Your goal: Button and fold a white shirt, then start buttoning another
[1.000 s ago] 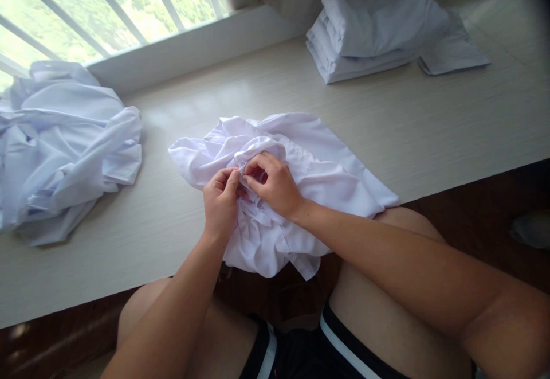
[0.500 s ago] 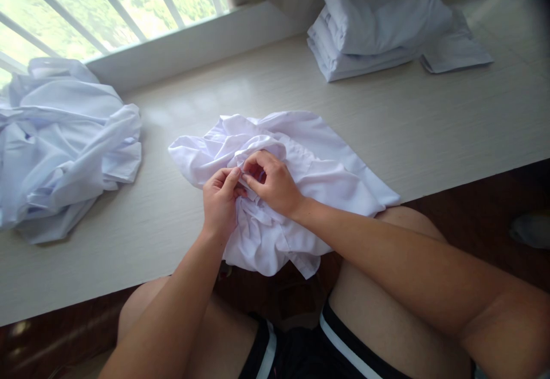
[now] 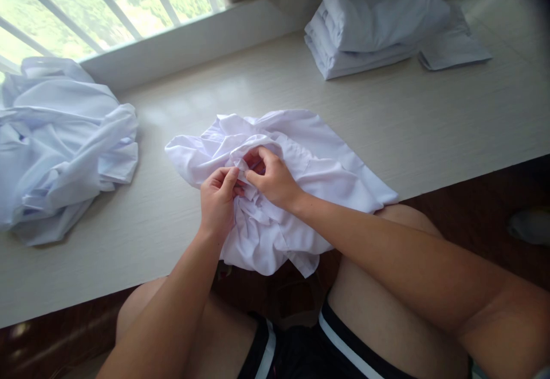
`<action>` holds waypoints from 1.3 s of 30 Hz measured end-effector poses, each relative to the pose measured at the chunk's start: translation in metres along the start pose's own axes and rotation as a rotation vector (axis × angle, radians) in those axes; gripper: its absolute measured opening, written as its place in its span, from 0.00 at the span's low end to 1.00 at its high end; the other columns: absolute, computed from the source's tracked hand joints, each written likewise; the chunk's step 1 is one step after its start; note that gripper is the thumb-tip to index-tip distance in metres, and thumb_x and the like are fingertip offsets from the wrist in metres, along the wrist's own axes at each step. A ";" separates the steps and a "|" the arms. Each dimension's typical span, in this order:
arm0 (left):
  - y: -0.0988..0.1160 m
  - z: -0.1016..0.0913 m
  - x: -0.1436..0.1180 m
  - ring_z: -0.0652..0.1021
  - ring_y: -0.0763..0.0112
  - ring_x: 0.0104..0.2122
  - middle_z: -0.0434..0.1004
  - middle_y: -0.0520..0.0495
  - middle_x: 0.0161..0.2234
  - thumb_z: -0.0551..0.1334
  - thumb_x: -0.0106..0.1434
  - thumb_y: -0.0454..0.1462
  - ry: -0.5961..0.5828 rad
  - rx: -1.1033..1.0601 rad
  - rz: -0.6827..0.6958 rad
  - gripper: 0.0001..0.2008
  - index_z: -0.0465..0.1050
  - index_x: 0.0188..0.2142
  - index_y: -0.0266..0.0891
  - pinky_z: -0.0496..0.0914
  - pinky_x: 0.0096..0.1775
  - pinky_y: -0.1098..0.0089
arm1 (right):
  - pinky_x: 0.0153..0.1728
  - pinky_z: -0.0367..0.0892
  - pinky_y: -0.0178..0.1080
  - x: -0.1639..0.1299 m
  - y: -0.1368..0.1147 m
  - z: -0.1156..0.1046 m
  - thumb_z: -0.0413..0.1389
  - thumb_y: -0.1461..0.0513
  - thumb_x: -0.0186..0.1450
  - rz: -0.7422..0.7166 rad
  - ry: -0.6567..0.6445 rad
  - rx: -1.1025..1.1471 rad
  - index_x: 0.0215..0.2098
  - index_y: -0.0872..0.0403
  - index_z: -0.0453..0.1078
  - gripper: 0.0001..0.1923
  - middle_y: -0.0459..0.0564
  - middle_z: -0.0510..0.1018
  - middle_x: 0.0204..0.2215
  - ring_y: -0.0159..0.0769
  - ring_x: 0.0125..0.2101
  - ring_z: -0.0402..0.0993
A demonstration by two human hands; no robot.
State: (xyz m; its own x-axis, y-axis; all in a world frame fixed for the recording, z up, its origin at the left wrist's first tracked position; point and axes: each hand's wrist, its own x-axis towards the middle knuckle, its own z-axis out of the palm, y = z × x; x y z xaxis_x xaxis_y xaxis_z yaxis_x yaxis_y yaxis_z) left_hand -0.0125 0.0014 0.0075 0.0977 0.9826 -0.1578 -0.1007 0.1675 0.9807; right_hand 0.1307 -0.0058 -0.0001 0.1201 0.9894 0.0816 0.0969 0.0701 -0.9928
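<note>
White shirt lies crumpled at the middle of the counter's near edge, lower part hanging over that edge between the knees. Left hand: thumb and index finger pressed together, pinching a bit of the shirt's cloth. Right hand: thumb and index bent at the same spot, touching the shirt; tips partly hidden, cannot tell if they pinch. Hands just beside each other. Loose heap of white cloth toward the counter's left end, below the barred window, well apart from the shirt. Folded stack of white garments near the counter's far edge, right side, flat folded piece sticking out from its right.
</note>
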 end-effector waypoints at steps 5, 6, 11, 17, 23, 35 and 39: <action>0.000 0.000 0.000 0.73 0.78 0.23 0.77 0.50 0.28 0.72 0.61 0.47 -0.003 0.031 0.000 0.14 0.78 0.33 0.37 0.68 0.27 0.77 | 0.42 0.75 0.41 0.002 0.000 -0.002 0.59 0.59 0.62 0.036 -0.027 0.025 0.40 0.53 0.67 0.09 0.47 0.78 0.38 0.35 0.37 0.75; 0.000 0.001 0.000 0.73 0.78 0.24 0.77 0.50 0.28 0.72 0.60 0.47 -0.004 0.030 -0.002 0.14 0.78 0.33 0.37 0.68 0.27 0.77 | 0.42 0.74 0.40 0.002 0.000 -0.003 0.58 0.59 0.62 0.038 -0.032 0.031 0.40 0.53 0.67 0.09 0.47 0.78 0.38 0.35 0.38 0.75; 0.001 0.000 0.000 0.75 0.76 0.26 0.79 0.48 0.30 0.72 0.61 0.45 -0.029 0.033 -0.016 0.14 0.80 0.36 0.37 0.70 0.29 0.76 | 0.42 0.74 0.40 0.003 0.000 -0.004 0.57 0.60 0.62 0.036 -0.063 0.045 0.40 0.53 0.67 0.09 0.47 0.77 0.38 0.35 0.38 0.75; -0.002 -0.003 0.000 0.77 0.75 0.26 0.79 0.48 0.29 0.72 0.60 0.42 -0.018 0.043 -0.005 0.11 0.80 0.38 0.37 0.73 0.31 0.75 | 0.43 0.74 0.40 0.006 0.002 -0.005 0.56 0.62 0.62 0.046 -0.103 0.065 0.40 0.53 0.67 0.07 0.47 0.78 0.38 0.35 0.38 0.75; -0.002 -0.003 0.000 0.77 0.75 0.26 0.79 0.48 0.29 0.71 0.60 0.41 -0.014 0.048 -0.012 0.10 0.80 0.36 0.37 0.72 0.30 0.76 | 0.44 0.75 0.39 0.007 0.003 -0.005 0.56 0.62 0.63 0.047 -0.127 0.058 0.41 0.54 0.69 0.08 0.47 0.79 0.39 0.34 0.39 0.76; -0.005 -0.002 0.000 0.73 0.76 0.25 0.74 0.51 0.29 0.67 0.62 0.39 -0.031 0.089 0.010 0.06 0.76 0.34 0.38 0.69 0.29 0.77 | 0.44 0.76 0.41 0.000 0.005 -0.003 0.60 0.60 0.64 0.012 -0.117 -0.022 0.43 0.53 0.69 0.10 0.49 0.80 0.41 0.36 0.40 0.78; -0.005 -0.001 -0.001 0.73 0.76 0.25 0.74 0.51 0.29 0.67 0.62 0.39 -0.033 0.096 0.025 0.06 0.76 0.34 0.39 0.69 0.30 0.76 | 0.47 0.76 0.42 -0.002 0.004 -0.002 0.59 0.60 0.65 -0.014 -0.107 -0.039 0.43 0.53 0.68 0.09 0.50 0.80 0.42 0.38 0.42 0.78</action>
State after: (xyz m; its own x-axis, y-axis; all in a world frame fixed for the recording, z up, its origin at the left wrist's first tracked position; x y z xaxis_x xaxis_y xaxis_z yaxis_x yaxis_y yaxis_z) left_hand -0.0134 -0.0007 0.0023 0.1291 0.9829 -0.1311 -0.0082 0.1333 0.9910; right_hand 0.1332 -0.0078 -0.0044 0.0121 0.9964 0.0835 0.1369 0.0811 -0.9873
